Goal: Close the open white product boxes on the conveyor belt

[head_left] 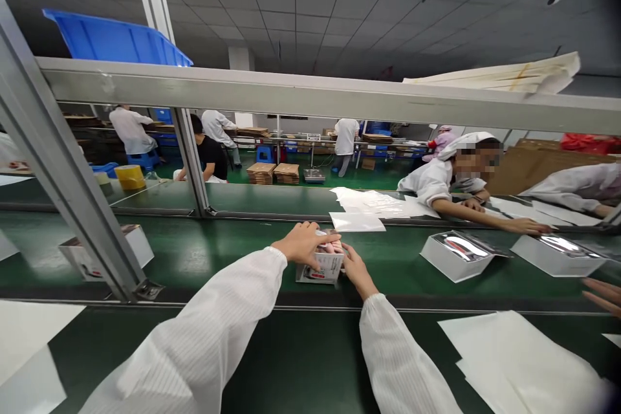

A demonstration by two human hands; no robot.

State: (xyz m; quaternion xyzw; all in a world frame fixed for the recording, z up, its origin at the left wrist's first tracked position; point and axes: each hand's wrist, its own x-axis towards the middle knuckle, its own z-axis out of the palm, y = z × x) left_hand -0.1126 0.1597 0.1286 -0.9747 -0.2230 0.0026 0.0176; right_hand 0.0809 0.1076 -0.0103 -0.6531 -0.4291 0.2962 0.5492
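Note:
A small printed carton box (321, 270) stands on the green conveyor belt (194, 252) in front of me. My left hand (301, 244) is closed over its left side and top, with the thumb down on the front face. Along the right side of the same box, my right hand (358, 270) has its fingers pressed against the edge. The two hands hide part of the box's top and sides. Just beyond it lie white sheets (358, 222) at the belt's far edge.
White boxes with shiny tops (453, 262) sit to the right, near a co-worker's outstretched hand (524, 225). Another box (140, 247) is behind the metal post (77, 155) at left. White sheets (519, 359) lie at front right. A crossbar (291, 87) spans overhead, carrying a blue bin (111, 39).

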